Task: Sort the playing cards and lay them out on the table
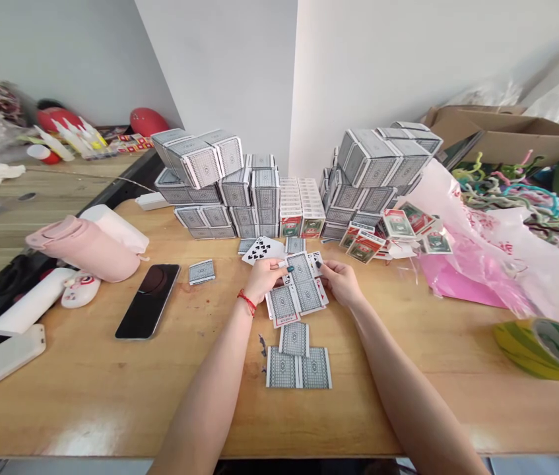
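- Wooden bench point(408, 369) meets a white wall; stacked deck boxes point(239, 191) stand beyond both grips.
- Left grip point(262, 277) and right grip point(341, 280) each clench the fan of cards point(301, 287) held between them, low over the bench.
- Its cards lie backs-up, long axes running away from the person, slightly tilted.
- Backs show a grey pattern with white borders.
- Three cards point(299, 359) lie flat on the near side of the grips.
- Cardboard box point(501, 135) sits far right of the right grip; its contents are unclear.
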The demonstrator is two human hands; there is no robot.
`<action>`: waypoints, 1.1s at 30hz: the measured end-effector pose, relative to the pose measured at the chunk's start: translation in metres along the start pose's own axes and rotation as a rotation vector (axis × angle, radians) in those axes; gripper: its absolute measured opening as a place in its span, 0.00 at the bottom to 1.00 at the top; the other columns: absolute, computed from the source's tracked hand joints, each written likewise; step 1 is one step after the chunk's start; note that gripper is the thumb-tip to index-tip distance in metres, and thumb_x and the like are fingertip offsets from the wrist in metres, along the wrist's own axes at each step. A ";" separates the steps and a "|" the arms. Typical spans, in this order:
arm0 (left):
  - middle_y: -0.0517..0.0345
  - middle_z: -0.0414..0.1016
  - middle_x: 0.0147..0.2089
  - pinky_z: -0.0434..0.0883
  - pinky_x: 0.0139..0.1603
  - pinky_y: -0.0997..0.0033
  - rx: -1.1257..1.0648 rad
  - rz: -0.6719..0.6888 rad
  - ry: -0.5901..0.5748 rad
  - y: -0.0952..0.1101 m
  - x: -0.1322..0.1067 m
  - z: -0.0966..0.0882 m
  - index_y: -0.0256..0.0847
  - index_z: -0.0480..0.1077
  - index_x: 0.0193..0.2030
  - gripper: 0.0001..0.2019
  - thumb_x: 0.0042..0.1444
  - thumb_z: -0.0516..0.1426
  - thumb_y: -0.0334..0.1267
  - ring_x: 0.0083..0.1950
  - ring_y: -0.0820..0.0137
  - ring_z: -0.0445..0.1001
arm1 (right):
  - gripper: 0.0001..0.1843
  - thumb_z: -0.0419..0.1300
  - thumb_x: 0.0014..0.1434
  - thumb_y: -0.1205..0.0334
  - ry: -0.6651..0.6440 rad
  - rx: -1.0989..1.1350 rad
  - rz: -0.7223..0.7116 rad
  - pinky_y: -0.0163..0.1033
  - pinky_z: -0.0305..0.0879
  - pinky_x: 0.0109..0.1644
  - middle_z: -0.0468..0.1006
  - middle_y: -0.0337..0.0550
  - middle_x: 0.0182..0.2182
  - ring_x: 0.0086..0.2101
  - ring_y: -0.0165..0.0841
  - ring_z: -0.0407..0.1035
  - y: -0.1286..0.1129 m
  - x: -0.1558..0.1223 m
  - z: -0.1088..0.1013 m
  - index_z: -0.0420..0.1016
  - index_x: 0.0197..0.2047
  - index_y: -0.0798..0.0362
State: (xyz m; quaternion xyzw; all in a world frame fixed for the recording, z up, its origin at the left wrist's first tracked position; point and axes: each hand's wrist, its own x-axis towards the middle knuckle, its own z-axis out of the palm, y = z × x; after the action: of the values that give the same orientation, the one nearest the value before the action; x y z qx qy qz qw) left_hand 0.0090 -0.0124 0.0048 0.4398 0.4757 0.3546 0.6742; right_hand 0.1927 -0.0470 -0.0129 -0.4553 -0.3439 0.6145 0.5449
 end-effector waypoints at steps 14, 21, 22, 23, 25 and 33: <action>0.66 0.64 0.19 0.68 0.22 0.75 0.030 0.041 0.089 -0.003 0.002 0.005 0.36 0.59 0.19 0.20 0.32 0.66 0.45 0.20 0.77 0.66 | 0.19 0.66 0.38 0.48 0.181 -0.028 -0.040 0.38 0.64 0.24 0.76 0.41 0.22 0.21 0.34 0.69 0.004 0.002 0.002 0.74 0.30 0.53; 0.68 0.62 0.19 0.68 0.22 0.77 0.016 0.072 0.071 -0.003 0.000 0.008 0.37 0.56 0.19 0.21 0.33 0.65 0.46 0.19 0.79 0.65 | 0.18 0.65 0.38 0.48 0.331 -0.091 -0.097 0.36 0.62 0.23 0.75 0.41 0.20 0.19 0.32 0.66 0.009 0.005 0.003 0.73 0.27 0.54; 0.67 0.63 0.19 0.68 0.22 0.77 0.015 0.065 0.069 -0.003 -0.001 0.008 0.37 0.57 0.20 0.21 0.33 0.65 0.46 0.20 0.78 0.66 | 0.18 0.65 0.38 0.49 0.342 -0.096 -0.103 0.36 0.62 0.23 0.75 0.41 0.20 0.19 0.32 0.66 0.010 0.005 0.003 0.73 0.27 0.54; 0.67 0.64 0.19 0.68 0.22 0.77 0.014 0.055 0.067 -0.003 -0.001 0.008 0.37 0.57 0.20 0.21 0.33 0.65 0.45 0.20 0.78 0.67 | 0.17 0.65 0.38 0.49 0.354 -0.102 -0.109 0.36 0.62 0.24 0.75 0.41 0.20 0.20 0.32 0.66 0.010 0.005 0.003 0.73 0.27 0.54; 0.66 0.65 0.19 0.68 0.22 0.76 0.012 0.024 0.060 -0.002 -0.001 0.008 0.38 0.57 0.20 0.20 0.34 0.65 0.45 0.20 0.77 0.68 | 0.17 0.64 0.38 0.49 0.375 -0.117 -0.113 0.36 0.62 0.24 0.75 0.41 0.20 0.20 0.32 0.66 0.011 0.006 0.002 0.73 0.27 0.55; 0.67 0.66 0.20 0.68 0.21 0.76 -0.006 -0.015 -0.003 0.003 -0.006 0.004 0.38 0.56 0.22 0.19 0.37 0.64 0.40 0.20 0.76 0.69 | 0.19 0.63 0.39 0.47 0.389 -0.191 -0.121 0.36 0.61 0.25 0.74 0.41 0.20 0.20 0.31 0.65 0.012 0.008 0.000 0.73 0.27 0.55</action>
State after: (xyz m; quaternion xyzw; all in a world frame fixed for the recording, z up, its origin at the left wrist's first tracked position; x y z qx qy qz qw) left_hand 0.0104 -0.0176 0.0105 0.4346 0.4769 0.3502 0.6790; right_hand 0.1888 -0.0410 -0.0255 -0.5931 -0.3158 0.4459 0.5913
